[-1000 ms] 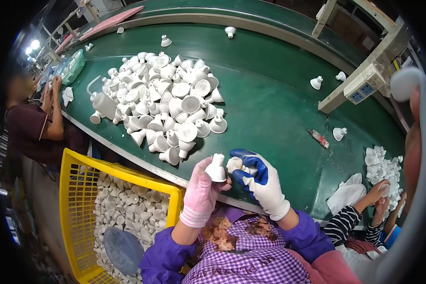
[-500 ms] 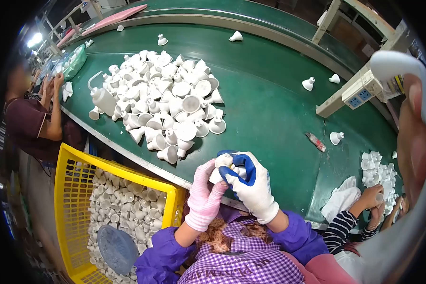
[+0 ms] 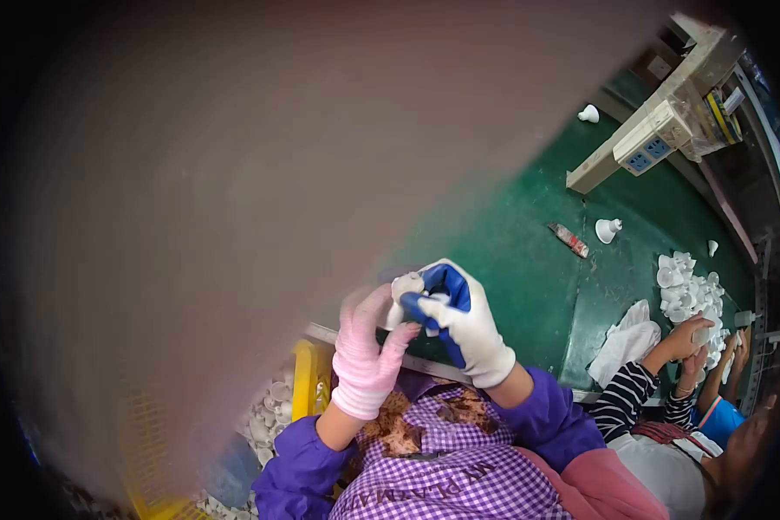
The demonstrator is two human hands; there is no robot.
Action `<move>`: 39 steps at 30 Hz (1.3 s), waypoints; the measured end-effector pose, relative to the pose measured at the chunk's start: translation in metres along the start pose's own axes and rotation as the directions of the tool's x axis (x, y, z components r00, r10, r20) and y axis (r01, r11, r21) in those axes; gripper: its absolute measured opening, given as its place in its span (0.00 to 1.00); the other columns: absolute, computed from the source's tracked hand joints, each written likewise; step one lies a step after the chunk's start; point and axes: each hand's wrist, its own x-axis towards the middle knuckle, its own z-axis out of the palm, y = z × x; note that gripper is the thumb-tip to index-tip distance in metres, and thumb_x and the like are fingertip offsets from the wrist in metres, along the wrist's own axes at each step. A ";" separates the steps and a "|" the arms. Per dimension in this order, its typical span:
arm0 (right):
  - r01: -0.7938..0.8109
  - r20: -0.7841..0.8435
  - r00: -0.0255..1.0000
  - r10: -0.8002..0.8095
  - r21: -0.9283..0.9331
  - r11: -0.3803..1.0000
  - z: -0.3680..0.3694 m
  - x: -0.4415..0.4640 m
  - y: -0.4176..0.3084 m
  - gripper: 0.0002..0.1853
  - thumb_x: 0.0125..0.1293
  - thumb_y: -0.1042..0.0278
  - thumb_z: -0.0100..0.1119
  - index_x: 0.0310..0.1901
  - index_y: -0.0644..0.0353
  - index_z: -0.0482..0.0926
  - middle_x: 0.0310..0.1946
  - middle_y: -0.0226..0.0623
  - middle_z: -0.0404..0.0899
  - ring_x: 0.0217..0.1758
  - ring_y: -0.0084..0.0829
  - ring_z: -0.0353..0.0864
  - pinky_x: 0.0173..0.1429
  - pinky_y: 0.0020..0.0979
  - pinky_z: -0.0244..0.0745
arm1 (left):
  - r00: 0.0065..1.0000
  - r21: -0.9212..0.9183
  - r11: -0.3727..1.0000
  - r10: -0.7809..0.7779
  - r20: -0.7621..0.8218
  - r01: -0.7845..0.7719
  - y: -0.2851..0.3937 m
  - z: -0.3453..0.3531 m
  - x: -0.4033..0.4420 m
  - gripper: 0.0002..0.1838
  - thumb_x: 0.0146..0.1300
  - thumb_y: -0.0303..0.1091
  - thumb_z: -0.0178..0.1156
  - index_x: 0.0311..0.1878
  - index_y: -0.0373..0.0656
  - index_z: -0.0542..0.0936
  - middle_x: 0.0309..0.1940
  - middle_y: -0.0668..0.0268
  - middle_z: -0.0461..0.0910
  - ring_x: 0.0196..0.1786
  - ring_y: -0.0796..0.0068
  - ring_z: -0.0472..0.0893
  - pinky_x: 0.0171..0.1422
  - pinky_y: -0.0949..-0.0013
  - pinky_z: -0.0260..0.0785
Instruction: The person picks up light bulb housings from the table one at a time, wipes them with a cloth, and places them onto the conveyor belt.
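My left hand (image 3: 366, 354), in a pink and white striped glove, is closed on a white lamp cup (image 3: 396, 314), which shows only in part between the two hands. Beside it, my right hand (image 3: 466, 325), in a white glove with blue fingers, pinches a small off-white wad (image 3: 407, 284) against the top of the cup. Both hands are together above the near edge of the green table (image 3: 529, 295). A large blurred shape near the camera covers the upper left, where the table cannot be seen.
A red and white tube (image 3: 569, 240) and a white cup (image 3: 607, 230) lie to the right. Clear cups (image 3: 692, 290), a white bag (image 3: 626, 342) and a co-worker's hands (image 3: 686, 340) are farther right. A yellow basket (image 3: 310, 379) of cups stands at lower left. A socket post (image 3: 594, 169) rises behind.
A blurred shape has come across the upper left and hides the cup pile and most of the basket. My two hands have come together at the cup; the view has shifted slightly.
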 end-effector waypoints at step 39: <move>0.013 -0.095 0.995 -0.029 -0.165 0.986 0.001 -0.015 0.008 0.10 0.58 0.77 0.63 0.41 0.63 0.76 0.35 0.26 0.77 0.35 0.14 0.74 0.38 0.19 0.71 | 0.885 -0.742 0.513 -0.403 0.234 0.430 0.003 0.003 -0.001 0.24 0.69 0.38 0.55 0.62 0.40 0.60 0.54 0.58 0.70 0.47 0.74 0.76 0.49 0.72 0.74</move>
